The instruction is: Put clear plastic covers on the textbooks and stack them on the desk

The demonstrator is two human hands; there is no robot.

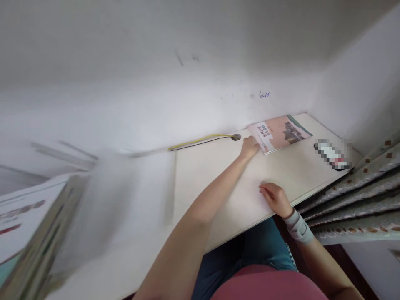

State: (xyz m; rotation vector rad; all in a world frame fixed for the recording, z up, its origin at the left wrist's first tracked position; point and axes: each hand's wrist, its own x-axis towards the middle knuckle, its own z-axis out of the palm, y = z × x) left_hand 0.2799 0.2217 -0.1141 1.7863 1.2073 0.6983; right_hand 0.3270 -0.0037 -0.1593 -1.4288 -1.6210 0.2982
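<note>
A book (278, 134) with a pink cover, a dark building picture and a green corner lies on the white desk (212, 179) against the wall. At its left edge is my left hand (250, 146), fingers curled in and closed on that edge; the fingertips are partly hidden. My right hand (277, 200) rests near the front of the desk, its fingers bent together and nothing visible in them. A grey wrist wrap (299, 226) goes round my right wrist.
Yellow and black cables (200, 141) run along the wall into a round hole (236, 137). A blurred-out phone-like object (331, 155) lies at the right end. A patterned curtain (359, 200) hangs at right. A smeared stack of books (37, 225) stands at left.
</note>
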